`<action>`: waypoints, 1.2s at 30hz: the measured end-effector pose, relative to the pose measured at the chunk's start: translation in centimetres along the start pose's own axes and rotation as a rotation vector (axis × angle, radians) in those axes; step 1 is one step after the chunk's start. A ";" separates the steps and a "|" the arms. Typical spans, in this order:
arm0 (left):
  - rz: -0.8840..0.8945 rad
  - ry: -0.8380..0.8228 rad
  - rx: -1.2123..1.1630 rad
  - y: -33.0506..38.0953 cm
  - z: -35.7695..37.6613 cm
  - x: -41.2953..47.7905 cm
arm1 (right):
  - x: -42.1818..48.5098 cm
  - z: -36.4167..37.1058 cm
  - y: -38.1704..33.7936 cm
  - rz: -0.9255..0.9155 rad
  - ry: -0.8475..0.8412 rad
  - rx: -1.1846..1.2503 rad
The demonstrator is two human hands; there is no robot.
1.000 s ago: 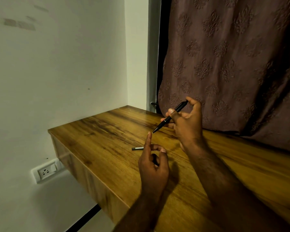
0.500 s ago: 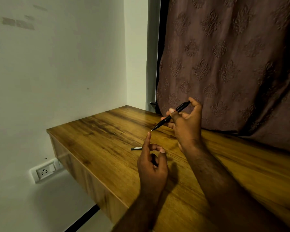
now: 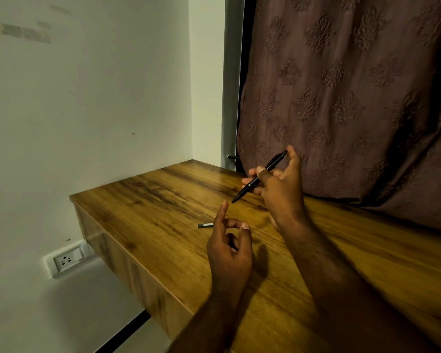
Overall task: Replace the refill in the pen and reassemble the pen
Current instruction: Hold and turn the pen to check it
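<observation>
Pinching the black pen [image 3: 260, 177] above the wooden table [image 3: 163, 225], our right hand [image 3: 281, 192] angles its tip down toward our left hand [image 3: 229, 250], fingers loosely curled and empty. A small grey piece [image 3: 205, 225] lies on the table beside it. No readable writing.

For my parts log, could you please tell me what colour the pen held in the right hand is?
The slim pen is black with a thin gold band, clearest in the head view.
</observation>
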State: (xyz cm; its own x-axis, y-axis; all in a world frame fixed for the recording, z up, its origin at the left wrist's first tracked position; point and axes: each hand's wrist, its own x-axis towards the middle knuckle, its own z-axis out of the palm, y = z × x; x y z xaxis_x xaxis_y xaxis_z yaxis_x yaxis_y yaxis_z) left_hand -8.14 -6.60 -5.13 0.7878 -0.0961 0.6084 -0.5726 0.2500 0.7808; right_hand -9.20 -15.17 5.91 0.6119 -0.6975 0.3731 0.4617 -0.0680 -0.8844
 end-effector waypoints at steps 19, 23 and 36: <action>-0.041 -0.010 -0.025 -0.5 0.0 0.4 | -0.3 -1.0 -0.9 0.275 0.075 0.613; -0.049 -0.007 -0.030 -1.0 0.0 0.2 | 0.4 -2.1 -1.9 0.248 0.096 0.705; -0.129 0.073 -0.139 -0.1 0.2 0.2 | 0.2 -1.9 -3.0 0.238 0.019 0.743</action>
State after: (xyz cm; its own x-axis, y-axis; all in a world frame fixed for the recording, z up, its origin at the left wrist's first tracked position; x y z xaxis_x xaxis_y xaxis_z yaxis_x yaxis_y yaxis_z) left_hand -8.00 -6.85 -5.09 0.8698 -0.0675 0.4888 -0.4327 0.3717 0.8214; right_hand -11.66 -16.45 8.08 0.7407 -0.6456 0.1859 0.6321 0.5760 -0.5183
